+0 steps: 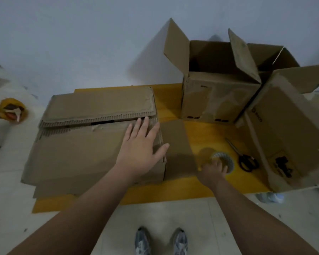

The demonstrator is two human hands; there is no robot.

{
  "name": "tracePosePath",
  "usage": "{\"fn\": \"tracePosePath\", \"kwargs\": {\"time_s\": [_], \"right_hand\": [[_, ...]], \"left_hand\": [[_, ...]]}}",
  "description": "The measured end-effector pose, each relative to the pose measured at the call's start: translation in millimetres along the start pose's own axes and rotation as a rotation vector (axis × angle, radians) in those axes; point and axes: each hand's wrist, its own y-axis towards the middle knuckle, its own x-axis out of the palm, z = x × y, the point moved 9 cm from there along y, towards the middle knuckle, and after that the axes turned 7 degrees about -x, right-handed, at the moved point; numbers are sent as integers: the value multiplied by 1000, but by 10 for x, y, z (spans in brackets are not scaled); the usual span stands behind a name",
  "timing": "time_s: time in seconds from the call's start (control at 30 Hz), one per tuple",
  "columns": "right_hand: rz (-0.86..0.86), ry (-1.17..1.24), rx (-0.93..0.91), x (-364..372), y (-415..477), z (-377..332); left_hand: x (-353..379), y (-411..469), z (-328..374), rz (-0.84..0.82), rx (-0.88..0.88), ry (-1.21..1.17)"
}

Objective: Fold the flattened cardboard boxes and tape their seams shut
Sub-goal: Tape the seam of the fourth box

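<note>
A folded cardboard box [77, 150] lies on the left of the yellow table [206, 133], its two top flaps meeting at a ragged seam. My left hand [142, 146] presses flat on the near flap by the seam's right end, fingers spread. A side flap [177, 148] sticks out to the right of the box. My right hand [214, 170] reaches onto a roll of tape [226, 160] on the table; its fingers curl over the roll's near edge.
Black scissors [245, 159] lie just right of the tape. Two open boxes stand at the back right [217, 96] and right [287, 129]. A yellow bag [12, 111] sits on the floor at left. My shoes [161, 242] are below the table edge.
</note>
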Motion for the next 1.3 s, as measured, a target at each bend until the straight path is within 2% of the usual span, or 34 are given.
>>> {"fn": "tracePosePath", "kwargs": {"time_s": [0.07,0.17,0.23,0.33,0.43,0.5,0.6,0.7,0.77,0.87,0.93,1.03,1.1,1.13,1.17,1.23,1.3], "right_hand": [[23,-26,0,22,-4,40],[291,-15,-50,-217,-90,6],[475,106,-194,-431,-210,-144],[636,356,-422,-867,-505,-492],[821,528,-579,-1364,-918,-838],[922,537,-703,-1612,-1185,-1077],[1066,384,-938,-1829,-1590,-1541],[1104,252,-1117,-1803,-1832,-2042],[1068,198,-1192,-1709,-1881,-2374],[994,132,-1253,-1546,-1844,-2853],[957,112,-1283,-1452,-1794,-3126],[874,254,-1242,-1422,-1660,-3364],[841,510,-1076,-1524,-1533,-3320],[839,580,-931,-1569,-1440,-3250],[806,588,-765,-1583,-1314,-3183],[630,466,-512,-1509,-1077,-3131],[511,406,-441,-1441,-967,-3147]], "left_hand": [[-56,-58,-23,58,4,-58],[-147,-139,-25,146,17,-149],[-190,-170,-19,207,43,-176],[-225,-183,-33,251,71,-178],[-275,-210,-216,289,1,-143],[-296,-229,-470,298,-88,-107],[-339,-238,-974,280,-211,-52],[-347,-244,-1565,198,-347,-8],[-386,-270,-1910,185,-397,28],[-498,-320,-2299,197,-389,20],[-466,-324,-2518,142,-354,-11],[-341,-266,-2795,10,-303,-218],[-306,-199,-2865,-47,-254,-337],[-305,-167,-2870,-58,-223,-360],[-302,-140,-2863,-67,-198,-383],[-313,-106,-2822,-65,-169,-453],[-333,-72,-2794,-16,-153,-496]]}}
